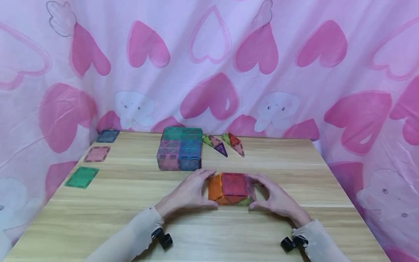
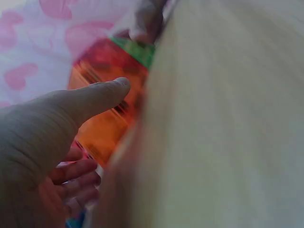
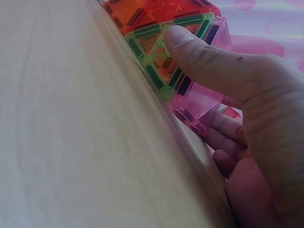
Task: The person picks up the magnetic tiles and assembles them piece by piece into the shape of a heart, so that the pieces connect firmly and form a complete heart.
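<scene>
A small block of see-through magnetic tiles (image 1: 234, 185) stands on the wooden table between both hands. It has a red top, orange tiles at its left, and green and pink ones at its right. The left hand (image 1: 188, 191) grips its left end, thumb at the front and fingers round the back. In the left wrist view, that thumb lies across the orange tiles (image 2: 102, 135). From the other end, the right hand (image 1: 278, 196) holds the block, with its thumb on a green triangle tile (image 3: 149, 45) and its fingers behind the pink tile (image 3: 202, 102).
Behind the hands stands a larger block of green, pink and blue tiles (image 1: 180, 149). Two flat groups of triangle tiles (image 1: 216, 145) lie beside it. Along the table's left edge are blue (image 1: 108, 135), pink (image 1: 96, 154) and green (image 1: 82, 177) square tiles. A pink heart-patterned curtain (image 1: 209, 43) surrounds the table.
</scene>
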Tool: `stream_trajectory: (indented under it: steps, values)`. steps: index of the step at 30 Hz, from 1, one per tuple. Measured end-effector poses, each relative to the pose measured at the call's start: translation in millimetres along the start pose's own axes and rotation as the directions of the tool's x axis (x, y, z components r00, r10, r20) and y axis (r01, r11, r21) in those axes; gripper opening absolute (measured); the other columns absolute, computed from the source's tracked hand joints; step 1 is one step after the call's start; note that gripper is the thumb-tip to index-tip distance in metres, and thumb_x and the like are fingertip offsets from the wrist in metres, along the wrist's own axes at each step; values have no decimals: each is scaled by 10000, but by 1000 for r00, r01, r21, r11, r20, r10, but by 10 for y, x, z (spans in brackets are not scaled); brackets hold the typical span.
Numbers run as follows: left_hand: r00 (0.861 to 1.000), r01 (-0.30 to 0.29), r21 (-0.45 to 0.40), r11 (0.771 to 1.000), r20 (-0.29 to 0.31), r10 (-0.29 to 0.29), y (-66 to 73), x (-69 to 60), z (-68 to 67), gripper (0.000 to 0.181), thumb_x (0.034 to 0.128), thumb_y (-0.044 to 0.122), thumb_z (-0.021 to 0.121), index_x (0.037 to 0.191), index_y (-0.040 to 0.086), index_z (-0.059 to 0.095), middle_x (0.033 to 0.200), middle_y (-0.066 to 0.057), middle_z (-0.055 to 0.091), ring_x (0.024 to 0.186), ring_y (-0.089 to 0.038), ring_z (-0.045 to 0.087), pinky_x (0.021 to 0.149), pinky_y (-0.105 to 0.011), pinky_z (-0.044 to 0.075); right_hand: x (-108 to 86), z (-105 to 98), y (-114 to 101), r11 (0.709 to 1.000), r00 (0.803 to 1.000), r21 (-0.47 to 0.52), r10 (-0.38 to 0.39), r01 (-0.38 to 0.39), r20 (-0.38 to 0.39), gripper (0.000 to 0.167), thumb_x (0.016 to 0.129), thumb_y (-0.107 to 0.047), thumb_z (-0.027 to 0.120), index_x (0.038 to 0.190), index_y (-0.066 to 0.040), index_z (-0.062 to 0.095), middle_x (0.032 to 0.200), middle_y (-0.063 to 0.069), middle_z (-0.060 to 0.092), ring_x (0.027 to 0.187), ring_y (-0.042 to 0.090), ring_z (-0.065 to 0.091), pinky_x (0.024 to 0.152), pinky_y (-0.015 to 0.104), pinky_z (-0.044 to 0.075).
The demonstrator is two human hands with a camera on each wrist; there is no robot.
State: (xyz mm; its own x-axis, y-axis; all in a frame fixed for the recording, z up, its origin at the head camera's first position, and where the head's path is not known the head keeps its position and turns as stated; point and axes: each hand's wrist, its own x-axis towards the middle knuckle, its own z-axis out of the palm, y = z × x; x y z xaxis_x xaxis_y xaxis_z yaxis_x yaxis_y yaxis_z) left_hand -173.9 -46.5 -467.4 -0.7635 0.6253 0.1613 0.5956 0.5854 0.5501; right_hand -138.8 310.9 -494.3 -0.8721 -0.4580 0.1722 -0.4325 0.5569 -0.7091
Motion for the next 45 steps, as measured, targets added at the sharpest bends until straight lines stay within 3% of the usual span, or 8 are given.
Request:
stream_trajectory:
  steps: [10, 15, 20, 27, 31, 35, 39, 45]
  values:
    - [998, -58, -151, 987, -31, 54, -129, -27, 50, 924, 785, 323, 1045, 1536, 178, 525, 1461, 8, 614, 1295, -165, 630, 1154, -422, 546, 8, 46, 46, 992, 996, 95, -78, 82, -45, 979, 842, -154, 988, 1648, -238, 439, 1533, 5, 611, 1354, 208, 620, 1182, 278, 487]
    - [999, 10, -229, 973, -27, -17, -31, -37, 39, 1053, 798, 535, 1004, 1631, 247, 429, 1329, 71, 679, 1120, -105, 692, 1022, -358, 601, 17, 80, 17, 983, 989, 127, -120, 131, -84, 987, 847, 34, 924, 1655, -176, 398, 1494, 64, 633, 1315, 217, 643, 1168, 215, 472]
    - [996, 33, -122, 992, -73, -42, 80, -29, 61, 1049, 803, 614, 969, 1625, 186, 476, 1102, 82, 681, 926, -125, 676, 803, -292, 594, 7, 70, -20, 992, 992, 77, -98, 104, -81, 1141, 803, -84, 1003, 1702, -183, 307, 1505, 94, 594, 1353, 253, 607, 1185, 208, 435]
    - [992, -29, 19, 999, -121, 31, 84, -34, 46, 879, 781, 570, 992, 1474, 187, 612, 1393, 5, 656, 1165, -133, 668, 986, -383, 617, 12, 61, -29, 998, 996, 53, -16, 20, -84, 1259, 735, -378, 1066, 1707, -223, 281, 1490, 39, 571, 1269, 209, 585, 1092, 318, 511]
    - [974, -121, 6, 993, -192, 120, 22, -10, -198, 814, 824, 527, 977, 1473, 169, 639, 1375, -18, 671, 1220, -193, 671, 1042, -417, 599, 17, 86, -33, 996, 993, 84, 35, -25, -115, 1067, 756, -367, 1060, 1565, -164, 394, 1346, 33, 601, 1182, 213, 579, 1028, 303, 516]
    - [921, -156, -2, 988, -362, 144, -176, 19, -622, 709, 888, 410, 946, 1470, 125, 658, 1444, -70, 661, 1369, -263, 605, 1172, -527, 505, 26, 98, -44, 992, 988, 107, 87, -73, -131, 963, 736, -375, 1068, 1438, -180, 438, 1311, 26, 618, 1167, 220, 586, 1014, 267, 513]
    - [874, -80, -51, 995, -484, 45, -575, -25, -983, 649, 932, 332, 904, 1495, 133, 649, 1564, -110, 576, 1482, -307, 508, 1230, -649, 409, 32, 98, -24, 986, 987, 155, 83, -62, -136, 944, 723, -307, 1078, 1420, -168, 456, 1331, 39, 633, 1165, 240, 601, 1021, 269, 529]
    - [904, 55, -284, 957, -392, -169, -1221, -208, -1160, 676, 1065, 294, 775, 1670, 173, 499, 1729, -162, 364, 1583, -469, 407, 1234, -722, 397, 28, 109, 0, 971, 990, 239, 51, -18, -133, 915, 731, -207, 1072, 1421, -145, 475, 1351, 76, 615, 1173, 242, 598, 1034, 238, 533]
